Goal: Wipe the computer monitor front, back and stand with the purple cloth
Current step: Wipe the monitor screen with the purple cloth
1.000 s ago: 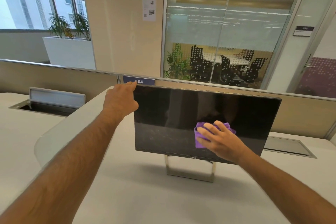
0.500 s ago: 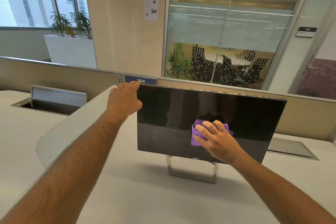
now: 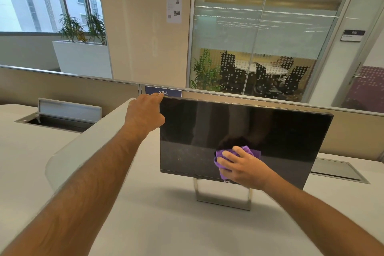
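Right hand (image 3: 242, 167) atop purple cloth (image 3: 247, 150), against monitor (image 3: 270, 131)

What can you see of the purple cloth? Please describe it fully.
The purple cloth is a soft, bunched rag, probably microfibre. It lies pressed flat against the lower middle of the dark monitor screen, just above the logo. The right hand covers most of it with spread fingers, so only its crumpled top and left edges show. Nothing else touches it.
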Demonstrator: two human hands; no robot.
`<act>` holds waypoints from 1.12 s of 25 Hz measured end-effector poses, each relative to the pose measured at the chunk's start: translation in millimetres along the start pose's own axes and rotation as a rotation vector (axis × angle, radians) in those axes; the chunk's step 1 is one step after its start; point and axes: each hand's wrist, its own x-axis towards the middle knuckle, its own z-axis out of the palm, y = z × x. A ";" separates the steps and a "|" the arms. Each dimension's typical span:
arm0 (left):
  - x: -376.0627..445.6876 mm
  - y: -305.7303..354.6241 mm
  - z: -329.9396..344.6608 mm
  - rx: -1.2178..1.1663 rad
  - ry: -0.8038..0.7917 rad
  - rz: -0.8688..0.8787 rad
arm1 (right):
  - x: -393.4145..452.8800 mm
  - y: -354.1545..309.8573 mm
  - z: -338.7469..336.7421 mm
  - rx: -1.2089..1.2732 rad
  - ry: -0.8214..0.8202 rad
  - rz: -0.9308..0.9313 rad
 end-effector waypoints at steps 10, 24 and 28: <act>0.5 -2.1 0.8 -0.009 0.009 0.012 | 17.6 0.5 -6.8 0.011 0.005 0.012; -0.8 -3.1 -3.1 -0.010 0.007 0.024 | 53.4 -0.3 -14.2 0.120 0.168 0.310; -1.6 -4.1 -2.3 -0.009 0.001 0.032 | 50.0 -8.2 -10.8 0.010 -0.019 -0.051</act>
